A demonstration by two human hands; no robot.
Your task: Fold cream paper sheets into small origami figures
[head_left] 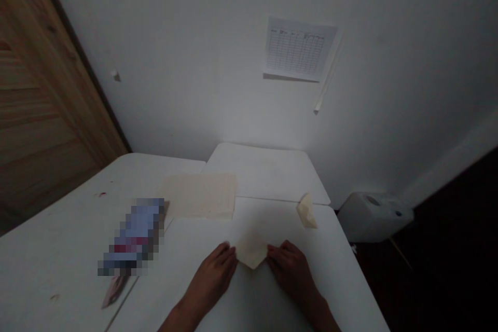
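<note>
A small cream sheet of paper (252,252), folded to a point toward me, lies on the white table (249,301). My left hand (213,276) rests flat on the table with its fingertips on the paper's left edge. My right hand (291,265) presses the paper's right edge with its fingers bent together. Both hands pinch or hold down the folded paper between them. A finished folded cream paper shape (307,210) sits further back to the right.
A stack of cream paper sheets (200,196) lies behind the hands to the left. A blurred-out object (134,236) sits at left. A printed sheet (298,50) hangs on the white wall. A white box (375,215) stands on the floor right of the table; a wooden panel (35,104) is at left.
</note>
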